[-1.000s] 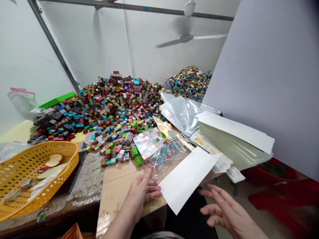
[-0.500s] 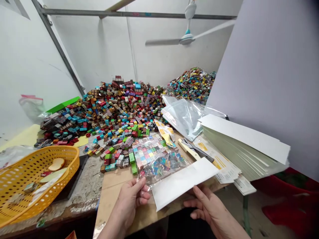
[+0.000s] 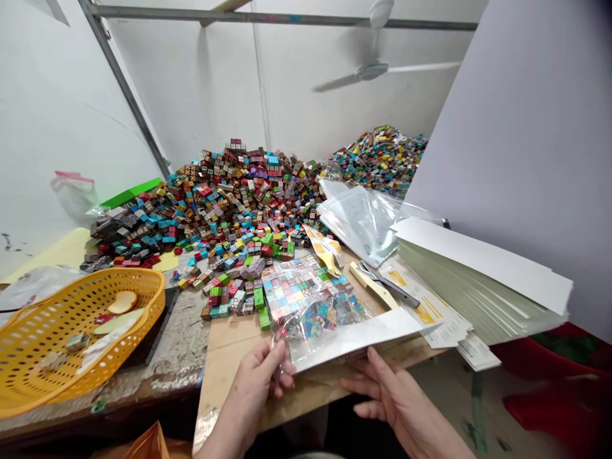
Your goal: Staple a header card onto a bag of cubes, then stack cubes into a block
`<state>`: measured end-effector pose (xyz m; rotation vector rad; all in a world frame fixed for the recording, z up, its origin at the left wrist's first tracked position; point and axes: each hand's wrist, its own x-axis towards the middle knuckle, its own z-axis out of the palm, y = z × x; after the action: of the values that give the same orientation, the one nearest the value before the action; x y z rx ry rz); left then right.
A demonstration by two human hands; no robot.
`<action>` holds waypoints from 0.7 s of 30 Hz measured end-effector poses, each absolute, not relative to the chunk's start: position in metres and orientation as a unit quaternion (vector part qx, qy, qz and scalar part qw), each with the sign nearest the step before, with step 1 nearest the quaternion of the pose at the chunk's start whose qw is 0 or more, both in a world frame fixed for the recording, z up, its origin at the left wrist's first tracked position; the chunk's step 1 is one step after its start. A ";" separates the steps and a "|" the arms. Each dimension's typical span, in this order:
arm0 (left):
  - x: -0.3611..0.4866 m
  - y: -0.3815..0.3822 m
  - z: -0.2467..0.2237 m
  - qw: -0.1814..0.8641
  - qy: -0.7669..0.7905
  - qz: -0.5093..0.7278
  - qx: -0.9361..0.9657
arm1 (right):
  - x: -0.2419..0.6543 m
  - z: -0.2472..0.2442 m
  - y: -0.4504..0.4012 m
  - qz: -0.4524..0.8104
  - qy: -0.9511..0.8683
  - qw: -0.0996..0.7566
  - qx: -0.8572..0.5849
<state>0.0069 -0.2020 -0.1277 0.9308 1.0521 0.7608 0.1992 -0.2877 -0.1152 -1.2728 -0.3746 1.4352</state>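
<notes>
A clear plastic bag (image 3: 313,328) of small multicoloured pieces lies at the near side of the wooden board. My left hand (image 3: 258,376) is closed on its near left corner, pinched between thumb and fingers. Across the bag's near end runs a white card (image 3: 368,333), partly under the clear film. At the card's near edge, my right hand (image 3: 382,389) has its thumb touching or very close; its fingers are apart below the edge. Beyond the bag sits a block-patterned sheet (image 3: 291,287). A stapler (image 3: 382,287) with a cream handle rests just past the card.
Heaped toy blocks (image 3: 239,197) fill the back. Clear plastic bags (image 3: 358,217) lie behind the stapler. At right are a stack of white cards (image 3: 482,261) and printed labels (image 3: 440,312). A yellow basket (image 3: 153,299) stands left. The board (image 3: 224,357) ends near my body.
The white card's near edge has risen and its visible face looks narrower. Both hands stay by the bag and card. The whole view has shifted slightly.
</notes>
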 end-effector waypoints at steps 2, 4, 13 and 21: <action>0.006 -0.203 -0.127 0.687 0.480 0.342 0.425 | 0.201 -0.117 -0.284 0.598 -0.156 0.562 -0.550; 0.005 -0.204 -0.126 0.684 0.490 0.333 0.426 | 0.201 -0.119 -0.280 0.589 -0.156 0.562 -0.560; 0.003 -0.203 -0.120 0.665 0.507 0.317 0.447 | 0.189 -0.123 -0.278 0.589 -0.170 0.531 -0.585; -0.011 -0.208 -0.109 0.635 0.547 0.290 0.462 | 0.182 -0.121 -0.274 0.620 -0.167 0.500 -0.581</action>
<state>-0.0106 -0.2078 -0.1088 1.0559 1.2491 0.6616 0.1823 -0.2745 -0.1209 -1.4053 -0.4032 1.5001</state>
